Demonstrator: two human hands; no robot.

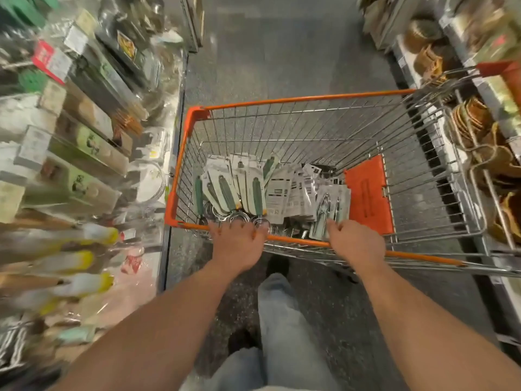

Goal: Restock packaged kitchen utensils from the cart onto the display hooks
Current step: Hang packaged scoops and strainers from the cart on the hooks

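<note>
Store aisle, grey floor (282, 52), blurred hanging stock left of hands. Wire cart (310, 101) ahead. Left hand (238, 245) curled over orange near rim. Right hand (353, 244) over same rim, fingers reaching in, touching silver utensil pack (328, 210); grip unclear. Green-handled packaged utensils (234, 187) heaped in basket just beyond left hand.

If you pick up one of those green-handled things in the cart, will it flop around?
Probably not much. The green-handled utensil packs look like metal tools on flat card backing, so each should stay fairly stiff. The ring-shaped metal ends may make them bottom-heavy. They lie loosely overlapped in the cart, so neighbours might slide or snag.
</note>
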